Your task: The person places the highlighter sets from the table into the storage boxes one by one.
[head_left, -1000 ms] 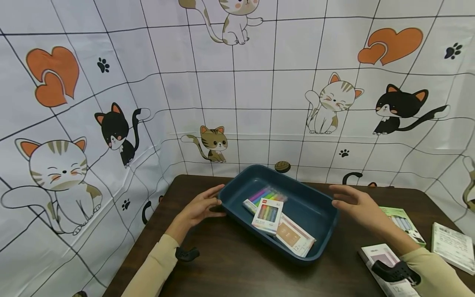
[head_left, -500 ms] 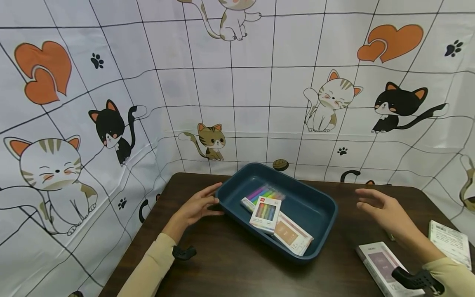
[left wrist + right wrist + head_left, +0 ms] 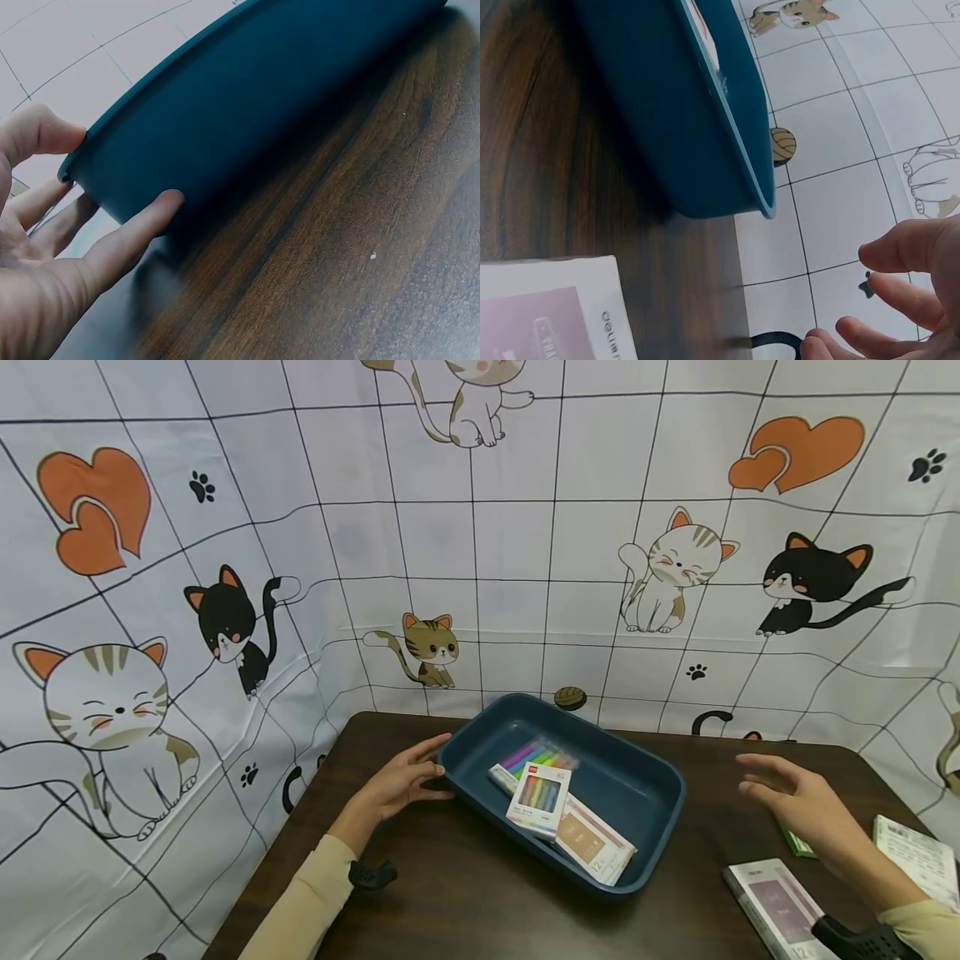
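A dark blue plastic bin (image 3: 622,785) stands at an angle on the brown table. Inside lie a clear pack of coloured pens (image 3: 542,753), a white box with coloured sticks printed on it (image 3: 538,797) and a white and tan box (image 3: 592,839). My left hand (image 3: 405,781) touches the bin's left corner; in the left wrist view its spread fingers (image 3: 124,236) meet the rim and the outer wall. To the right of the bin, apart from it, my right hand (image 3: 798,797) hovers with relaxed fingers and holds nothing, as the right wrist view also shows.
At the table's right lie a white and mauve box (image 3: 776,902), a green box (image 3: 798,843) mostly hidden behind my right hand, and a white box with printed text (image 3: 918,856). A white cat-print sheet (image 3: 517,552) hangs behind the table.
My right hand has moved right, away from the bin's right end, and now covers most of the green box. My left hand and the bin stay in place.
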`<state>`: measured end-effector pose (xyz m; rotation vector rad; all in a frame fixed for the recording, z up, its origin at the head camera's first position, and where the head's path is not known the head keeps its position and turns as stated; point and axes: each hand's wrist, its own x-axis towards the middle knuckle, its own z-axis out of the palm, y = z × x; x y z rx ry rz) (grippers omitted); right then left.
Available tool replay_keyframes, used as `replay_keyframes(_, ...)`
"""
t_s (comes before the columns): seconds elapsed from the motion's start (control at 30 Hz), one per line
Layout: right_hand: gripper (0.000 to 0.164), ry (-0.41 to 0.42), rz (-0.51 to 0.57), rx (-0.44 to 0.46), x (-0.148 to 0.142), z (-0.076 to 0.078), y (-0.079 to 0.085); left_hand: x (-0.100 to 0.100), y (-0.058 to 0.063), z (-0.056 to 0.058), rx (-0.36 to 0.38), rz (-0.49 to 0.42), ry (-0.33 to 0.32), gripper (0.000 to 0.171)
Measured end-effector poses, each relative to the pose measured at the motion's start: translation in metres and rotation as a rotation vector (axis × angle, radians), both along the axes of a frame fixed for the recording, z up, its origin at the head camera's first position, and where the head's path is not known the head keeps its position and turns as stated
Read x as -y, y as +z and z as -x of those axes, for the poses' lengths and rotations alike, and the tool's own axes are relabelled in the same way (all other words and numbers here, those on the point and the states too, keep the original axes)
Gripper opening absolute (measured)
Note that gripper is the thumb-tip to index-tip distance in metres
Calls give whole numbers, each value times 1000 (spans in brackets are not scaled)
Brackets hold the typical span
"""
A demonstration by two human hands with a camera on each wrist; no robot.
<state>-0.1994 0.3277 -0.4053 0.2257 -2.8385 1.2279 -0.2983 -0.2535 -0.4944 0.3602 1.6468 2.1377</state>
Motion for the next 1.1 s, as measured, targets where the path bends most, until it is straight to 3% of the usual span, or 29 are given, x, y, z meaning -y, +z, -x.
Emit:
replay_keyframes(0.2, 58, -15, -21, -7, -9, -4, -2, -1, 2, 1, -25, -4, 11, 66)
replay_keyframes(0.43, 62, -9, -43, 68, -24, -14, -4, -8, 2, 2, -31, -13, -18, 70)
replay_keyframes(0.63, 58, -11, -94, 29, -33, -18, -8, -7, 7, 2, -38, -5, -12, 70)
replay_keyframes(0.77, 60, -2, -90, 54, -36, -18, -9, -5, 9, 4, -58, 2, -22, 69)
replay_keyframes(1.1, 54, 112, -79, 186, -42, -23, -32, 0, -5, -4, -36, 37, -22, 69)
